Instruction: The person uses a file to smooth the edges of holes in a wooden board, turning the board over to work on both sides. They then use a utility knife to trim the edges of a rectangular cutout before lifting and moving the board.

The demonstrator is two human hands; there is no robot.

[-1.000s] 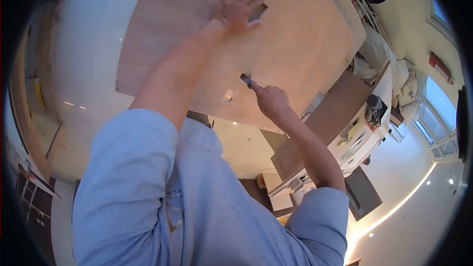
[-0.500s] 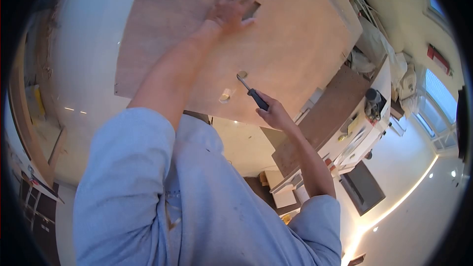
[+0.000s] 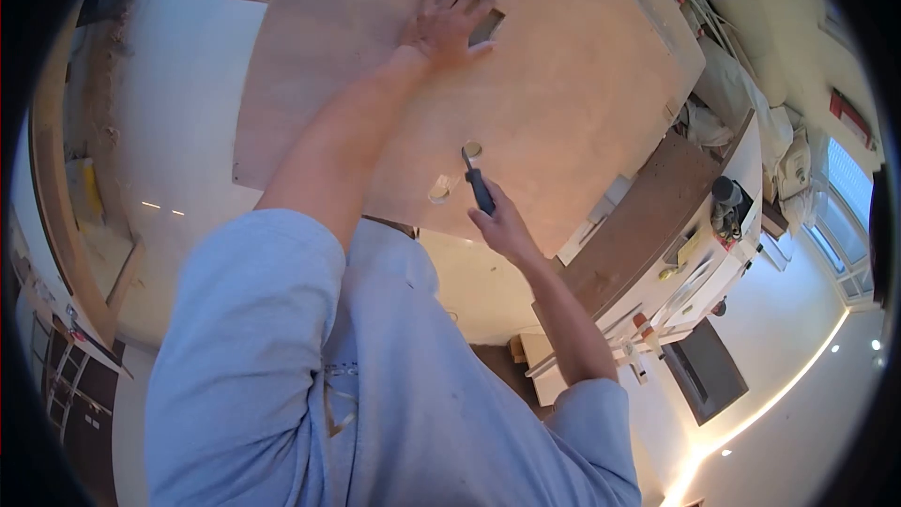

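Close to the board's (image 3: 582,75) near edge, the right hand (image 3: 505,225) is wrapped around the dark handle of a tool (image 3: 481,192), its tip just beside a round hole (image 3: 473,148); I cannot tell whether it touches the wood. Farther from that edge, the left hand (image 3: 444,35) rests palm down, fingers spread, beside a square cutout (image 3: 487,28). If pushed at a slant, the tip could skid and score the face; if the palm presses too lightly, the board could slide. The face is brownish, dull and smudged, with a second round hole (image 3: 439,192) nearer the near edge. Past the right edge are a brown ledge (image 3: 643,221) and pale sheeting (image 3: 737,89); farther off, windows (image 3: 845,178), a red object (image 3: 851,118) and a glowing light strip (image 3: 699,453).
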